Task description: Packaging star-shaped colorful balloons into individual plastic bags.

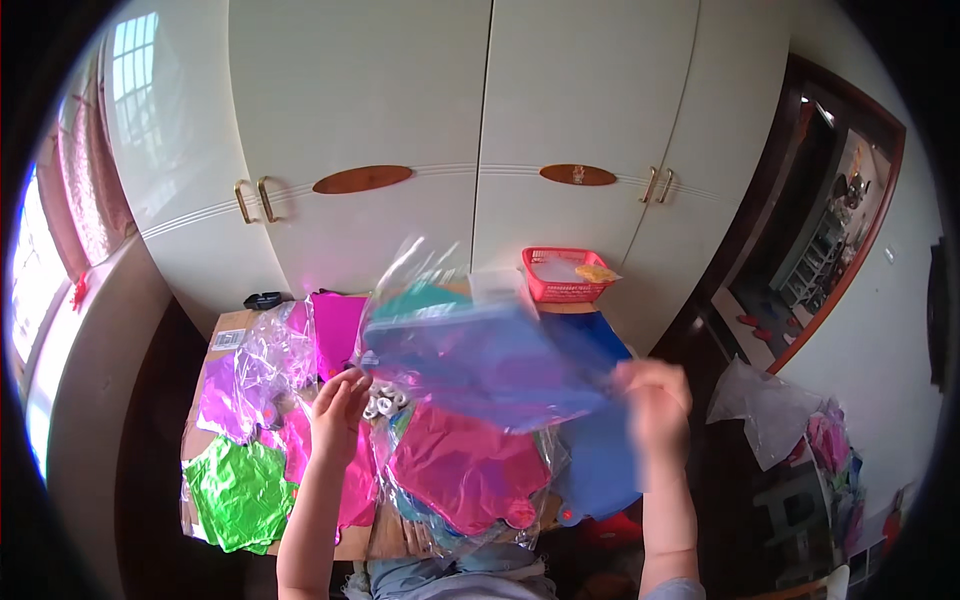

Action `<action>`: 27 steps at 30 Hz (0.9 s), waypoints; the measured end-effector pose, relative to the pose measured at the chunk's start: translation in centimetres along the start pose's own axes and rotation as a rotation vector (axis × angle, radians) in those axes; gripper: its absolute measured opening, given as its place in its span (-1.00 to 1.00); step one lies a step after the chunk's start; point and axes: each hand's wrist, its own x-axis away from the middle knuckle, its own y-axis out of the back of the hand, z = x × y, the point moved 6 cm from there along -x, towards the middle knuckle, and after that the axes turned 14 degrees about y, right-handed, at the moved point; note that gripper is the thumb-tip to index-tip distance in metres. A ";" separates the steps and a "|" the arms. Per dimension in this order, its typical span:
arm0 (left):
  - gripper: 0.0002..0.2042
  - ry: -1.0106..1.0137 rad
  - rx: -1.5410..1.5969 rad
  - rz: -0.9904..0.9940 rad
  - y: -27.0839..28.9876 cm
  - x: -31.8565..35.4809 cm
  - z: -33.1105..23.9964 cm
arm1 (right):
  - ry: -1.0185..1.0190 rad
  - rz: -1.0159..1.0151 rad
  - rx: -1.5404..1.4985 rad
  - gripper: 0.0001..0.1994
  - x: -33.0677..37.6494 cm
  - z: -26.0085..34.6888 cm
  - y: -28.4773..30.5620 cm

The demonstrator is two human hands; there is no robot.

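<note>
A clear plastic bag with a flat blue folded piece [480, 365] inside is stretched between my two hands over the table, smeared by motion. My left hand [341, 408] pinches its left edge. My right hand [655, 402], blurred, grips the right edge with fingers closed. Below the bag lies a shiny pink piece [465, 465] on clear plastic, close to my lap. Small white rings [385, 402] sit in a heap just right of my left hand. To the right, a flat blue piece [603, 465] lies partly under my right forearm.
A shiny green piece [238, 492], a magenta piece [338, 332] and crumpled clear plastic [275, 350] cover the cardboard-topped table's left. A red basket [565, 290] stands at the back, before a white wardrobe [360, 90]. More plastic [760, 410] and a grey stool [795, 515] are right.
</note>
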 end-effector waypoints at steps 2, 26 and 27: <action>-0.60 0.202 0.231 0.053 -1.4 0.5 0.7 | 0.188 0.393 0.079 -0.95 0.7 3.8 -2.5; -0.81 0.947 -0.124 0.197 -1.4 22.0 16.2 | 0.096 0.924 0.027 -0.79 16.9 9.4 -11.6; -0.80 0.958 -0.024 0.233 -1.7 22.2 18.3 | 0.048 0.923 0.015 -0.80 16.9 9.4 -11.7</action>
